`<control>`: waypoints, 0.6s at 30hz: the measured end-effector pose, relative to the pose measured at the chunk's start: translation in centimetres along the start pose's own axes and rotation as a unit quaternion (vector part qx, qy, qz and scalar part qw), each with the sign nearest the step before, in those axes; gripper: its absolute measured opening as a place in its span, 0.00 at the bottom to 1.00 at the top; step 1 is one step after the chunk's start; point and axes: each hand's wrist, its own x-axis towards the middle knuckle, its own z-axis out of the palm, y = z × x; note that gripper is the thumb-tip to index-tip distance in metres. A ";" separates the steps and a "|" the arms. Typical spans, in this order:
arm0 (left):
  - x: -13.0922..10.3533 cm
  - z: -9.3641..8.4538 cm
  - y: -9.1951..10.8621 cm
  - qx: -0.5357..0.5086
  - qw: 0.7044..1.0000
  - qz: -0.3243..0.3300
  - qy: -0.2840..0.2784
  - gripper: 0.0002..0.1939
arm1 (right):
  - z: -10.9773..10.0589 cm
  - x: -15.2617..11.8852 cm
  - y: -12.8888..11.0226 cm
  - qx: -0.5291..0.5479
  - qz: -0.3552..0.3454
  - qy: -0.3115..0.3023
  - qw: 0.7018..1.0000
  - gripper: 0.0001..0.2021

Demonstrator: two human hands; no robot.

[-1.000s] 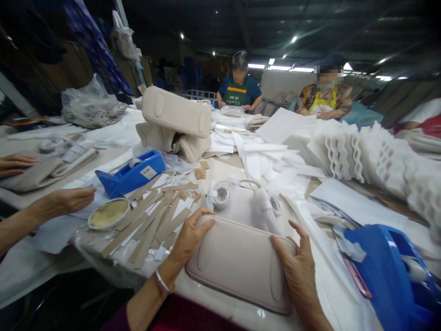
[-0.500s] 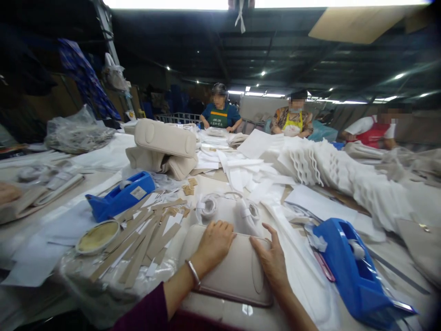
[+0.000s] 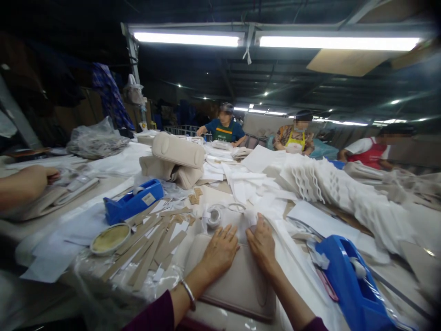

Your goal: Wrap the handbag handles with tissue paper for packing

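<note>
A beige handbag lies flat in front of me, its far end carrying a strap rolled up in white wrapping and a thin handle loop. My left hand rests on the bag's far edge, fingers stretched out and open. Just right of it, my right hand reaches past the same edge, with fingers extended against a second white-wrapped bundle. That bundle is partly hidden by the fingers. The hand looks open, touching the wrapping.
Blue tape dispensers stand left and right. Card strips and a round tin lie left. Stacked bags are behind; wavy white foam sheets fill the right. A co-worker's hand enters at left. Several people work opposite.
Both hands have slid slightly away from me, the right from the bag's corner onto the wrapped bundle. The view has tilted up. A co-worker's forearm has come further in at left.
</note>
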 end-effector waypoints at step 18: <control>0.8 0.0 -0.4 -0.014 0.999 -0.016 -0.043 0.11 | -0.7 0.9 1.4 0.229 0.100 0.004 0.968 0.29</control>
